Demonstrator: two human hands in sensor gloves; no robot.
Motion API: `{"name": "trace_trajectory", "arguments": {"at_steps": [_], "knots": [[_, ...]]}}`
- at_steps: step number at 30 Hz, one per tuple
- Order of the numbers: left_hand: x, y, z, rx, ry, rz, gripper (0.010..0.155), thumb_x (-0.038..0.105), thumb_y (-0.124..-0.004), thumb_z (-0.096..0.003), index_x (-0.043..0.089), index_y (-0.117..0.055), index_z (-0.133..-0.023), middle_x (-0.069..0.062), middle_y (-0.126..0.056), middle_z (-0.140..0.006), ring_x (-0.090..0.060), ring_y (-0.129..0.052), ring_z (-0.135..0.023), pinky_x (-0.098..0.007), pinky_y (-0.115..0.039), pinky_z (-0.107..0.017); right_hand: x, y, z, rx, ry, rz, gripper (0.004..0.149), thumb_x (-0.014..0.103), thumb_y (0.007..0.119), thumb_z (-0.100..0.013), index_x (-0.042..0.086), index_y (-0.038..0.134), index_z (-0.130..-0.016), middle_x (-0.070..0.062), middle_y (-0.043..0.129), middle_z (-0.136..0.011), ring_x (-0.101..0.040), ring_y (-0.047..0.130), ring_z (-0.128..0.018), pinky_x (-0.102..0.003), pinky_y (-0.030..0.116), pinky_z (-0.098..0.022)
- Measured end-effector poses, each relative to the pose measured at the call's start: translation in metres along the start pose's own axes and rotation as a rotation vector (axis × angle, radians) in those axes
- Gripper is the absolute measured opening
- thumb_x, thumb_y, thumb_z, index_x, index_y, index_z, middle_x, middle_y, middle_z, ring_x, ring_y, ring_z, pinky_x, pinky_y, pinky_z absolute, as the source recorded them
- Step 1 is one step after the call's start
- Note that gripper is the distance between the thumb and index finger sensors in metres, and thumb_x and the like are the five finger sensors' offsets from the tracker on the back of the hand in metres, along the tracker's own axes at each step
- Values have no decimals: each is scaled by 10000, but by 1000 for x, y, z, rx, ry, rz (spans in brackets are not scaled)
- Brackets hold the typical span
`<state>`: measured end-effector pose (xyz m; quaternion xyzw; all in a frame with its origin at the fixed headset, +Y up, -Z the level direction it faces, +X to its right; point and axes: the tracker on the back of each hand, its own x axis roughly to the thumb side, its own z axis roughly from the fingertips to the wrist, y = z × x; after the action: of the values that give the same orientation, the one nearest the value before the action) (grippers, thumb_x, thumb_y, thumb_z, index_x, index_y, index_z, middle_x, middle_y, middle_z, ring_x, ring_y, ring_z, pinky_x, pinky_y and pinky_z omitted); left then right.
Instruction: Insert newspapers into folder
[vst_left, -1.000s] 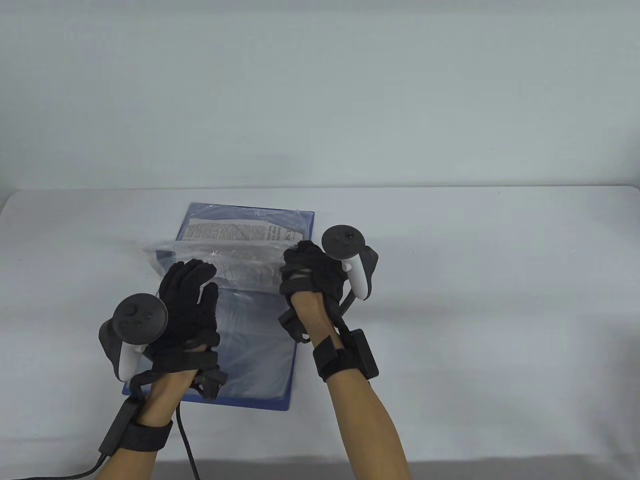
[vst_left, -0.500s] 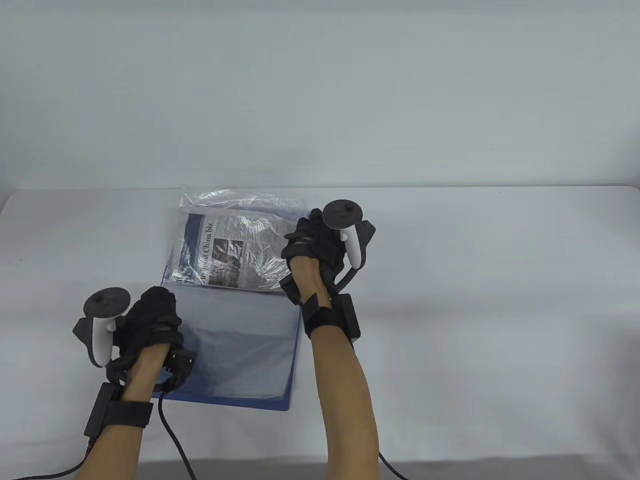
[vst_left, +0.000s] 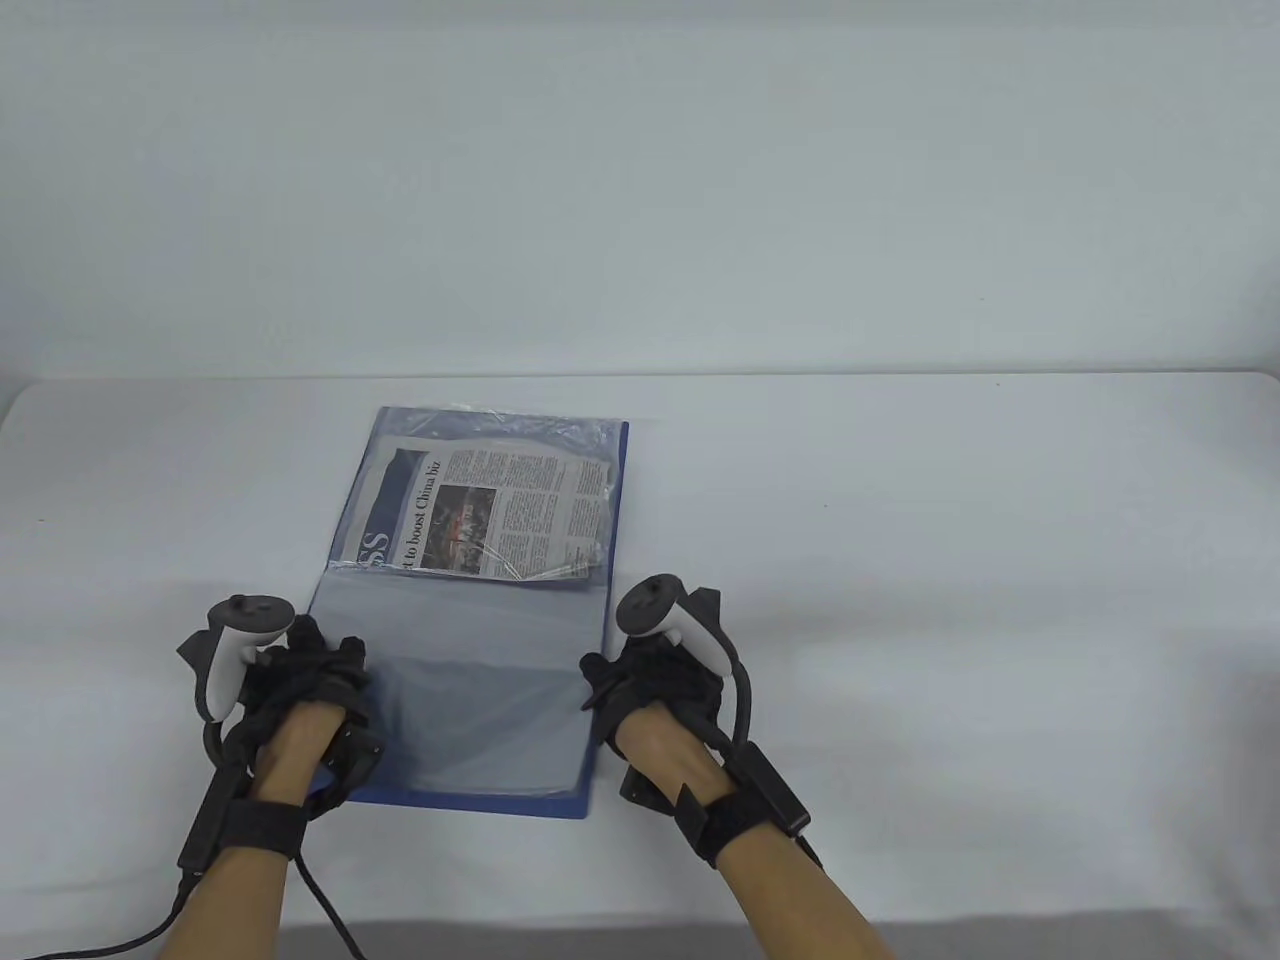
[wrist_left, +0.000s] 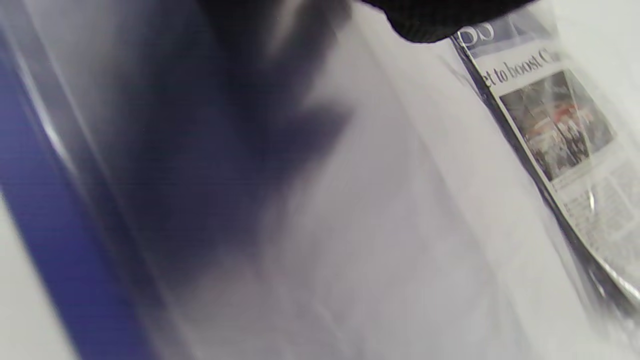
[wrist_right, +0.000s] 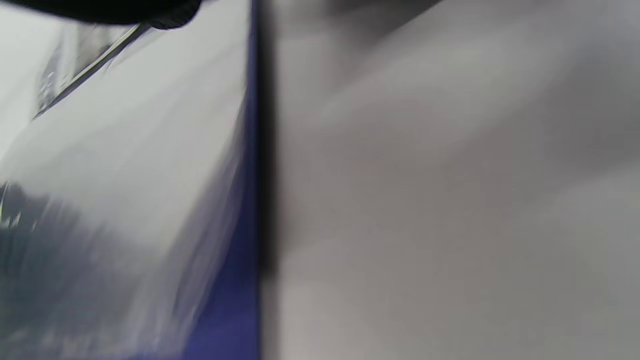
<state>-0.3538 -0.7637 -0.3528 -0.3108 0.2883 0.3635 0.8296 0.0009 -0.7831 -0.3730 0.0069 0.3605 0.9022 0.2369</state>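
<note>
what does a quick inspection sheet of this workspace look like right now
surface: white table, a bare stretch to the folder's right
job's things: blue folder lies open and flat; folded newspaper sits under clear plastic in its far half
clutter: nothing seen
grippers: left hand rests at the folder's near left edge; right hand at its near right edge; finger positions unclear
cables: black cable trails from the left wrist
surroundings: plain pale wall

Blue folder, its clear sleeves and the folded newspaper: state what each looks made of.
Blue folder: likely smooth plastic, judging by its thin, stiff blue edge. Clear sleeves: thin glossy plastic film, wrinkled, with glare streaks. Folded newspaper: matte printed paper, showing columns of text and a photo.
</note>
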Motion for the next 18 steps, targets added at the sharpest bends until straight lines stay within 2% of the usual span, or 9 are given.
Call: {"name": "trace_trajectory", "arguments": {"at_steps": [2, 5, 6, 8, 10, 13, 14, 18], "knots": [[4, -1, 5, -25, -23, -19, 749, 530, -538, -601, 421, -62, -1169, -119, -73, -1202, -409, -48, -1097, -576, -149, -851, 2, 1, 0, 21, -11, -4, 905, 550, 541, -591, 35, -59, -1031, -316, -63, -979, -645, -72, -824, -738, 124, -561], [9, -1, 8, -109, -111, 80, 700, 515, -539, -603, 409, -186, -1198, -131, -291, -1195, -417, -221, -1089, -588, -244, -850, 1, -7, 1, -44, -76, -77, 868, 525, 552, -597, 9, 30, -1060, -366, 33, -980, -656, 22, -852, -737, 174, -576], [8, -1, 8, -144, -112, 119, 686, 514, -542, -604, 386, -245, -1210, -151, -261, -1190, -431, -214, -1081, -595, -247, -846, -2, -11, 3, -54, -73, -89, 860, 518, 557, -599, -26, 79, -1062, -368, 70, -984, -655, 60, -862, -732, 197, -584], [4, 5, 6, -121, -97, 140, 655, 513, -545, -601, 358, -359, -1210, -124, -360, -1176, -406, -308, -1075, -580, -309, -850, -9, -20, 5, -84, -112, -116, 810, 496, 565, -604, -78, 231, -1066, -370, 176, -997, -641, 166, -878, -723, 255, -599], [-5, 12, 3, -114, -92, 245, 636, 512, -570, -601, 301, -493, -1196, -133, -540, -1130, -412, -481, -1037, -583, -433, -826, -20, -32, 7, -83, -148, -176, 770, 485, 569, -607, -86, 330, -1065, -370, 259, -994, -615, 262, -882, -704, 313, -610], [-17, 20, 1, -220, -75, 356, 612, 512, -601, -605, 247, -618, -1156, -140, -703, -1049, -427, -638, -965, -592, -545, -774, -38, -50, 11, -25, -166, -321, 710, 468, 569, -610, -73, 445, -1053, -357, 355, -969, -578, 408, -855, -680, 407, -607], [-20, 22, 1, -233, -76, 385, 603, 511, -611, -607, 224, -660, -1135, -145, -759, -1007, -434, -690, -925, -594, -583, -746, -47, -57, 12, 4, -168, -400, 687, 462, 569, -611, -75, 507, -1036, -369, 435, -937, -569, 525, -830, -670, 493, -582], [-26, 32, 4, -291, -85, 466, 565, 506, -645, -611, 144, -841, -997, -131, -986, -727, -403, -922, -664, -562, -766, -571, -78, -76, 20, 206, -212, -647, 647, 461, 562, -615, -68, 666, -973, -341, 682, -812, -508, 768, -679, -627, 655, -474]]}}
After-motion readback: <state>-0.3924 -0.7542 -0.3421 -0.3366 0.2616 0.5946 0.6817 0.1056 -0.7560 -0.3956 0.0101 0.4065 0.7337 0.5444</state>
